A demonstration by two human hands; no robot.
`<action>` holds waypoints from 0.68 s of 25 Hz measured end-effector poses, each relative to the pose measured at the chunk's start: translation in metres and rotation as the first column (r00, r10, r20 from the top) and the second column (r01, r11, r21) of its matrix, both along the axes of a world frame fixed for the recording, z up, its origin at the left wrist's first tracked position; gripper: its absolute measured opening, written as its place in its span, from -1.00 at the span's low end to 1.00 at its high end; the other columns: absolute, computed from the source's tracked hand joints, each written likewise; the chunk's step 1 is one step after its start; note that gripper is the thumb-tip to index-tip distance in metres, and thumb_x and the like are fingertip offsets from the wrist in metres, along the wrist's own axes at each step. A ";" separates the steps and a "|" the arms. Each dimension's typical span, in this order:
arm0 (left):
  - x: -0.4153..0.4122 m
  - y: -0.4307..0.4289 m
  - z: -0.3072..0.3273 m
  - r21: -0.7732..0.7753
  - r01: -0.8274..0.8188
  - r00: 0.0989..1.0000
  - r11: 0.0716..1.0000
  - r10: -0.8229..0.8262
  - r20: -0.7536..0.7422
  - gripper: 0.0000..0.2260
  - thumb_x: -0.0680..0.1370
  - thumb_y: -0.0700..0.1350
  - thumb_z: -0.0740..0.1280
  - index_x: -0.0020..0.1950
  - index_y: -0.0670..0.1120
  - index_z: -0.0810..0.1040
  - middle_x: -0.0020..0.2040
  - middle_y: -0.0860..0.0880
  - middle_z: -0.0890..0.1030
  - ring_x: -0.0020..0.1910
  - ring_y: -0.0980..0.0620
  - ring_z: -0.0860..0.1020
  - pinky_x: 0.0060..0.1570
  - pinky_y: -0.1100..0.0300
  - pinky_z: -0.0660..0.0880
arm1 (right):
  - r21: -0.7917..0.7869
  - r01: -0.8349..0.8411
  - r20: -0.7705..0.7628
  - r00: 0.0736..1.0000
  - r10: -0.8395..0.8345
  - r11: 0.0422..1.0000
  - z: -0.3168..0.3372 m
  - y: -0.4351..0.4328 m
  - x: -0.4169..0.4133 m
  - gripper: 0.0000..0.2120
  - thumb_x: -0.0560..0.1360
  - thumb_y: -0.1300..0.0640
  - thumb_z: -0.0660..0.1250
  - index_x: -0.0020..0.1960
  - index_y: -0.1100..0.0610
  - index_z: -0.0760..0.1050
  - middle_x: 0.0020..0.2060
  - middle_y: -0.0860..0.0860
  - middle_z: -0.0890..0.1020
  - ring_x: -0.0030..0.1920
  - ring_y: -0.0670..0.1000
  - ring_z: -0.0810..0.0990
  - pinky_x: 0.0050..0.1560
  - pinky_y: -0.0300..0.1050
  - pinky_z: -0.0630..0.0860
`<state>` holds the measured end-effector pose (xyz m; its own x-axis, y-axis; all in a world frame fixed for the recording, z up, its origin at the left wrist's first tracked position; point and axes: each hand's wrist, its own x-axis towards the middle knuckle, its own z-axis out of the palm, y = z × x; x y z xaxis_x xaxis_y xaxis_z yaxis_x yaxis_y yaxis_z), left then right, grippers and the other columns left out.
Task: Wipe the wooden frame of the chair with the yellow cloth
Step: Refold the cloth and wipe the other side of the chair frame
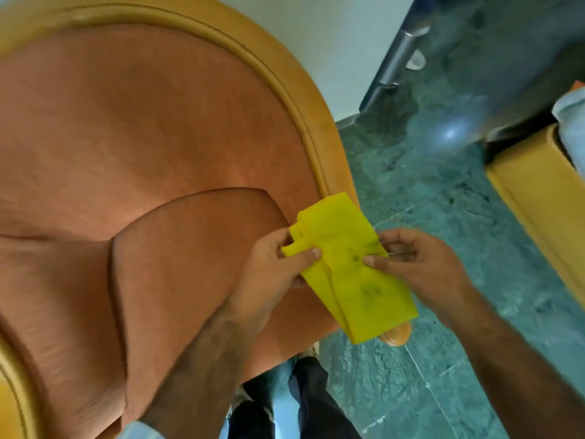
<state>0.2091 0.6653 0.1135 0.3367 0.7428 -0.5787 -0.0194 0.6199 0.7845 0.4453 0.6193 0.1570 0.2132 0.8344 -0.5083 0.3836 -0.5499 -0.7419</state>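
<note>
A folded yellow cloth [351, 274] with dark smudges is held in front of me, over the chair's right arm. My left hand [272, 274] pinches its left edge between thumb and fingers. My right hand [418, 267] pinches its right edge. The chair has a curved, light wooden frame [285, 77] around an orange upholstered back and seat cushion [190, 248]. The rounded wooden end of the right armrest [399, 335] peeks out below the cloth. The cloth hides the rest of that armrest.
Green marble floor [427, 191] lies to the right of the chair. A second piece of light wooden furniture [538, 191] stands at the right edge. A dark door with a metal handle [402, 55] is at the top right. My dark trouser legs [310, 403] show below.
</note>
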 end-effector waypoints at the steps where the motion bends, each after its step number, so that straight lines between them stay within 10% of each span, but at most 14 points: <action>1: 0.015 0.001 -0.005 0.012 0.042 0.998 0.999 -0.042 -0.043 -0.80 0.58 -0.28 0.44 0.20 -0.11 0.65 0.08 -0.12 0.78 0.03 -0.12 0.76 -0.14 0.08 0.72 | 0.004 0.046 0.104 0.994 -0.046 0.999 -0.006 -0.011 0.010 -0.75 0.34 -0.02 0.66 -0.07 -0.21 0.67 -0.15 -0.11 0.75 -0.17 -0.26 0.71 -0.16 -0.38 0.57; 4: 0.057 -0.003 -0.020 0.104 0.213 0.951 0.972 -0.182 -0.251 -0.81 0.57 -0.29 0.46 0.17 -0.24 0.60 0.08 -0.30 0.72 0.07 -0.32 0.70 0.01 -0.25 0.68 | 0.035 0.134 0.287 0.948 -0.138 0.990 -0.036 -0.039 0.027 -0.71 0.35 -0.04 0.65 0.03 -0.16 0.67 -0.16 -0.18 0.68 -0.19 -0.20 0.68 -0.22 -0.37 0.52; 9: 0.079 0.006 -0.038 0.318 0.576 0.705 0.753 -0.261 -0.659 -0.77 0.51 -0.10 0.53 0.04 -0.20 0.60 -0.08 -0.19 0.67 -0.10 -0.17 0.62 -0.10 -0.09 0.54 | 0.223 0.013 0.495 0.860 -0.125 0.975 -0.085 -0.065 0.005 -0.49 0.64 0.04 0.34 0.55 0.13 0.35 0.51 0.15 0.44 0.56 0.16 0.35 0.55 0.11 0.33; 13: 0.070 0.054 -0.037 0.527 0.814 0.517 0.246 0.108 -0.849 -0.46 0.58 0.20 0.36 0.33 -0.21 0.54 0.32 -0.21 0.60 0.35 -0.22 0.55 0.30 -0.15 0.50 | 0.152 -0.322 0.690 0.712 0.133 0.934 -0.113 -0.096 -0.029 -0.40 0.70 -0.14 0.07 0.64 0.14 0.20 0.66 0.07 0.22 0.68 0.10 0.11 0.60 0.16 0.19; 17: 0.067 0.135 -0.035 0.214 0.961 0.257 -0.174 0.282 -0.924 -0.28 0.69 0.31 -0.02 0.65 -0.20 0.19 0.68 -0.15 0.21 0.68 -0.16 0.15 0.62 -0.29 0.12 | 0.088 -0.346 0.769 0.620 0.157 0.934 -0.127 -0.079 -0.038 -0.29 0.67 -0.29 0.05 0.63 0.17 0.21 0.65 0.09 0.22 0.65 0.12 0.17 0.58 0.19 0.25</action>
<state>0.2756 0.8006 0.0781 0.8587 0.5115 0.0308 0.5119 -0.8536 -0.0971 0.4075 0.5400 0.0297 0.2018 0.9758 -0.0842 0.9504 -0.2159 -0.2237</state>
